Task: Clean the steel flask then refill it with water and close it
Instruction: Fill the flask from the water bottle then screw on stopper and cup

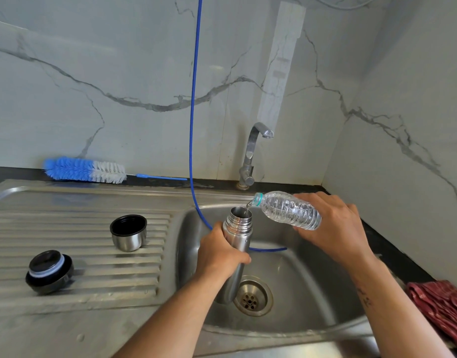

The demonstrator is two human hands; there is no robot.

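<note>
Head view. We hold the steel flask (pixel 235 244) upright over the sink basin (pixel 294 275), the left hand (pixel 219 250) wrapped round its body just below the threaded neck. The right hand (pixel 333 223) grips a clear plastic water bottle (pixel 289 210), tilted so that its mouth sits just above the flask opening; a thin stream runs from it into the flask. Both hands are thus closed on what they carry.

To pour well, in our judgement, we keep the bottle mouth centred over the flask opening and close to it, raise the tilt gradually, and keep the flask vertical above the basin so that any overflow drains away. We stop short of the threads so that the stopper can seat.

The stopper (pixel 50 271) and the steel cup lid (pixel 128 232) rest well apart on the ribbed steel drainboard (pixel 75 301) to the left. A blue-and-white bottle brush (pixel 84 169) lies on the desk behind it. The tap (pixel 250 156) stands behind the basin and a blue hose (pixel 194 104) hangs down into it. The wall (pixel 93 73) is veined white marble; a red cloth (pixel 441 306) lies at the right.
</note>
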